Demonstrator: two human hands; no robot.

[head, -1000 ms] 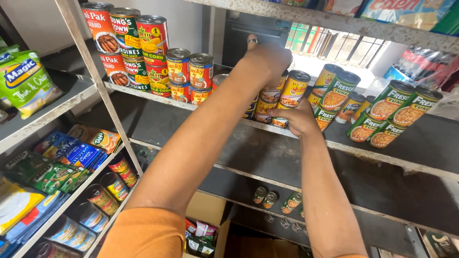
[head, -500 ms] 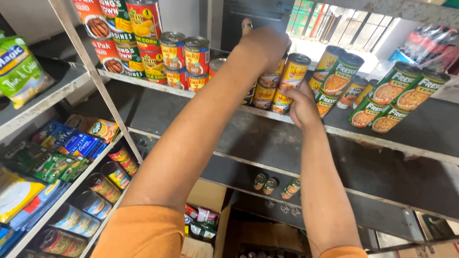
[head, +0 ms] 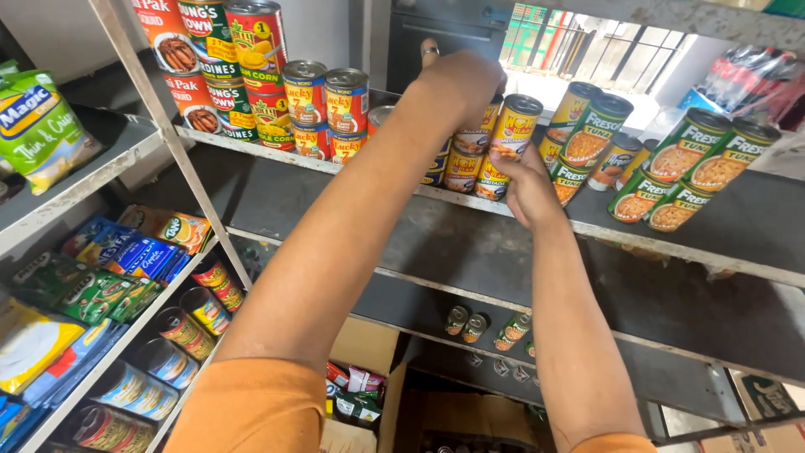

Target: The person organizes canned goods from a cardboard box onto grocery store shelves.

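Presently both bare hands are up at the grey metal shelf (head: 470, 231), among a cluster of yellow-labelled cans (head: 470, 159) stacked 2 high.

Left hand (head: 459, 84): reached over the top of the stack, back of the hand toward the camera, fingers curled down behind the upper cans. Whether it clasps a can or only rests on the tops cannot be told; the fingertips are hidden.

Right hand (head: 524, 180): lower and just right of the stack, fingers pressed against the side of the bottom-row yellow can (head: 493, 178) at the shelf's front edge. Above it stands an upper yellow can (head: 515, 127), upright, lid visible. Contact is clear; a full closed grip is not visible, so cannot tell.

Surroundings:
- Left of the stack: short red cans (head: 327, 109), 2 high, upright; further left, taller red and green cans (head: 226, 59).
- Right of the stack: green-labelled cans (head: 696, 168), tilted, leaning back on one another.
- Lower shelf: 3 small cans (head: 482, 327).
- Adjoining rack at left: a green snack bag (head: 38, 126), blue biscuit packs (head: 134, 252), cans lying on their sides (head: 189, 331).
- Floor below: an open cardboard box (head: 360, 394).
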